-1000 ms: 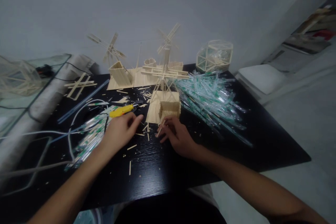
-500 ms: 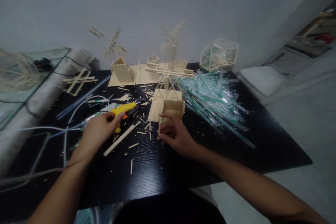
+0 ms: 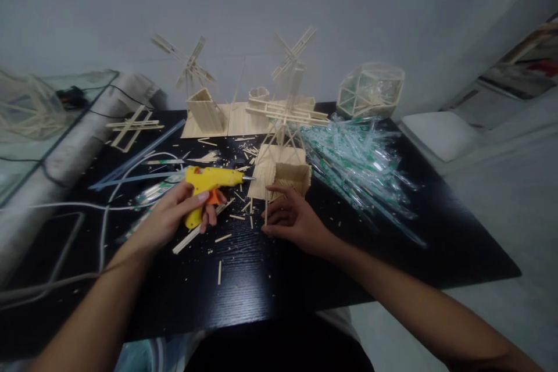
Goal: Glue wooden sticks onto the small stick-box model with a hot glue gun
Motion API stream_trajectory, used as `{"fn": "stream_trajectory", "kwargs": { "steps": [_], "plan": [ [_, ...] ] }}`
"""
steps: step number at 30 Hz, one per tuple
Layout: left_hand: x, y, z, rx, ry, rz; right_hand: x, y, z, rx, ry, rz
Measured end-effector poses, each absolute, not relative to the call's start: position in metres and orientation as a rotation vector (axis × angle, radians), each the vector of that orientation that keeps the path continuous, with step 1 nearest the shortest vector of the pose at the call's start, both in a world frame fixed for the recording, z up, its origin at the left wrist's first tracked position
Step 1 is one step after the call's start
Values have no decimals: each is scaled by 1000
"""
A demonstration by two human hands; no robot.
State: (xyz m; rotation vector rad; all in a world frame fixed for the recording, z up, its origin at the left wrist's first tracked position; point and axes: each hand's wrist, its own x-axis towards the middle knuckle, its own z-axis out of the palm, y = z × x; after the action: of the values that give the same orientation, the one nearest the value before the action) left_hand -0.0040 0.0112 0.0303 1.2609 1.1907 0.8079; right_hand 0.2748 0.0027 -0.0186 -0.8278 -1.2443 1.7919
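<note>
Left grip (image 3: 176, 209) — glue gun (image 3: 198, 179), barrel (image 3: 229, 177) axis rightward

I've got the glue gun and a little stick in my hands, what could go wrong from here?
The glue gun points its metal nozzle toward your right hand; if hot, it might burn you. The nozzle is also close to the windmill's base and could bump it. The white cable looped on the table might snag.

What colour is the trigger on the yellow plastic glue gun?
The small curved trigger is orange, seen best in the head view.
</note>
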Motion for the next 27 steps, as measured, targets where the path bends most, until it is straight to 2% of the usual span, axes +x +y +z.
{"fn": "stream_trajectory", "kwargs": {
  "steps": [5,12,27],
  "plan": [
    [-2,9,21,1309,1004,814,277,5,-18,-797,-1211,1845],
    [-10,11,5,1334,986,773,278,7,-20,-748,-1217,1853],
    [-8,9,12,1433,990,587,283,8,-12,-692,-1241,1835]
  ]
}}
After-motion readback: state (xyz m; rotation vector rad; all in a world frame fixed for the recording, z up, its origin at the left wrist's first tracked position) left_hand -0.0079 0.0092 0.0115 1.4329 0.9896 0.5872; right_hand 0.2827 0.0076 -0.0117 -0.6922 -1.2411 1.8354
